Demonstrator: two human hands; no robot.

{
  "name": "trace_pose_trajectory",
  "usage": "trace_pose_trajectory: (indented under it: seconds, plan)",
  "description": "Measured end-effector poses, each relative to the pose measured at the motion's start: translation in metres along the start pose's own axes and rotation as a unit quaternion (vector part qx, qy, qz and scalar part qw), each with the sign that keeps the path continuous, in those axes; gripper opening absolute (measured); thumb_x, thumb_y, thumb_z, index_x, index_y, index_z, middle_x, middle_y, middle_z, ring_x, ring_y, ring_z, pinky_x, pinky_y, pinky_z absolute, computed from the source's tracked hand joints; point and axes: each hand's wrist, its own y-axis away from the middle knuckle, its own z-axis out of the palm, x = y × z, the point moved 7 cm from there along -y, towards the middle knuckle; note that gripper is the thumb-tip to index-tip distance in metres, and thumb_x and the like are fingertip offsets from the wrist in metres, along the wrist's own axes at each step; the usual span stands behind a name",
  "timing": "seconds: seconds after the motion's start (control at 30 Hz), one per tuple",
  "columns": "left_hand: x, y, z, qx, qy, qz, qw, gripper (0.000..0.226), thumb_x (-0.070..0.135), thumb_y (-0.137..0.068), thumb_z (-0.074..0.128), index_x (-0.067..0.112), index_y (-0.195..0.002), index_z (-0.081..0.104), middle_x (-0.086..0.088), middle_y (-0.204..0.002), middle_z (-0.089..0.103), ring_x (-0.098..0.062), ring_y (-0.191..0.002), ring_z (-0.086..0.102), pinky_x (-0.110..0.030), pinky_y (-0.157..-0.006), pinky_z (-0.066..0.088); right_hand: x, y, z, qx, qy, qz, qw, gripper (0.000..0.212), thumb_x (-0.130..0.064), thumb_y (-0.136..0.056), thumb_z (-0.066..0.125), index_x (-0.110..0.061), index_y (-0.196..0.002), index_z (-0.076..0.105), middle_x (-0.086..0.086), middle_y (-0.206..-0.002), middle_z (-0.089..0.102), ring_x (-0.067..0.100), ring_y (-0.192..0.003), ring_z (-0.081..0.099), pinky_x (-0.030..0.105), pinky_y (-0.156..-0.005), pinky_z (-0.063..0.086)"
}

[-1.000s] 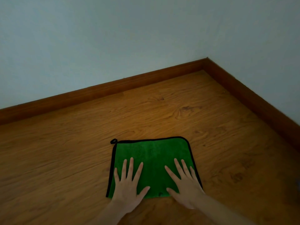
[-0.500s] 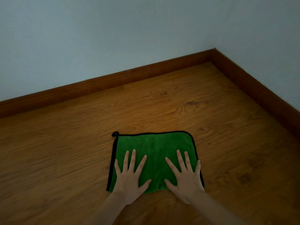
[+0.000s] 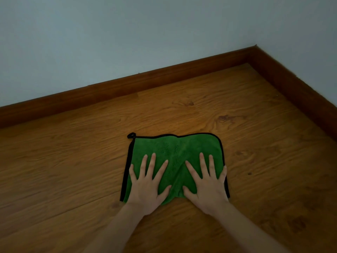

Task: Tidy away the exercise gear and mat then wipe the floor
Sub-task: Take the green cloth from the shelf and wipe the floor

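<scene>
A green cloth [image 3: 175, 148] with black edging and a small loop at its far left corner lies on the wooden floor [image 3: 73, 161]. My left hand [image 3: 147, 185] rests flat on the cloth's near left part, fingers spread. Pressed flat on the near right part is my right hand [image 3: 206, 185], its little finger at the cloth's right edge. A ridge of bunched fabric runs between the two hands. No exercise gear or mat is in view.
A brown skirting board [image 3: 127, 86] runs along the pale back wall and meets a second skirting board [image 3: 291, 84] at the room corner on the far right. Bare floor lies on all sides of the cloth.
Both hands have slid the cloth forward toward the back wall. The cloth lay flat before; now it is bunched into a ridge in the middle, and its far edge is wavy.
</scene>
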Motion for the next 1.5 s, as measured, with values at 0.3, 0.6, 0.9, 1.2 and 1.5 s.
trace_pose_trajectory:
  seconds: [0.3, 0.6, 0.9, 1.2, 1.5]
  plan:
    - [-0.020, -0.084, -0.015, 0.004, -0.001, -0.022, 1.000, 0.071, 0.067, -0.087, -0.001, 0.035, -0.147, 0.016, -0.011, -0.153, 0.026, -0.037, -0.139, 0.026, -0.070, -0.099, 0.020, 0.002, -0.084, -0.030, 0.014, -0.001, -0.023, 1.000, 0.083, -0.077, -0.065, -0.003, -0.047, -0.141, -0.021, 0.005, -0.153, -0.030, 0.032, -0.139, -0.028, 0.069, -0.103, -0.011]
    - [-0.035, -0.164, -0.030, 0.027, -0.010, -0.035, 0.999, 0.071, 0.067, -0.080, -0.002, 0.040, -0.145, -0.013, -0.002, -0.157, -0.014, -0.028, -0.143, -0.013, -0.064, -0.107, -0.002, 0.010, -0.172, -0.059, 0.019, 0.007, -0.048, 0.999, 0.072, -0.070, -0.085, 0.025, -0.046, -0.145, -0.009, 0.004, -0.156, -0.022, 0.031, -0.142, -0.021, 0.069, -0.105, -0.007]
    - [-0.043, -0.210, -0.042, 0.037, 0.002, -0.047, 0.998, 0.065, 0.059, -0.090, 0.015, 0.036, -0.148, -0.006, -0.004, -0.158, -0.011, -0.030, -0.143, -0.010, -0.064, -0.107, -0.001, 0.015, -0.228, -0.080, -0.015, 0.030, -0.066, 0.997, 0.072, -0.070, -0.086, 0.023, -0.045, -0.146, -0.009, 0.003, -0.156, -0.022, 0.031, -0.142, -0.020, 0.068, -0.107, -0.005]
    - [-0.039, -0.206, -0.045, -0.034, 0.029, -0.052, 0.998, 0.057, 0.049, -0.098, 0.014, 0.033, -0.148, -0.009, -0.006, -0.157, -0.014, -0.027, -0.144, -0.013, -0.054, -0.112, -0.006, 0.009, -0.212, -0.085, -0.085, 0.038, -0.043, 0.995, 0.064, -0.059, -0.094, 0.020, -0.041, -0.146, -0.014, 0.004, -0.156, -0.022, 0.031, -0.143, -0.018, 0.062, -0.111, -0.004]
    - [-0.012, -0.140, -0.034, -0.066, 0.021, -0.014, 0.997, 0.056, 0.046, -0.099, 0.012, 0.031, -0.147, -0.014, -0.008, -0.156, -0.018, -0.028, -0.143, -0.016, -0.050, -0.114, -0.005, 0.016, -0.138, -0.067, -0.121, 0.046, -0.067, 0.989, 0.061, -0.044, -0.100, 0.020, -0.031, -0.148, -0.016, 0.001, -0.156, -0.023, 0.026, -0.144, -0.018, 0.057, -0.114, -0.002]
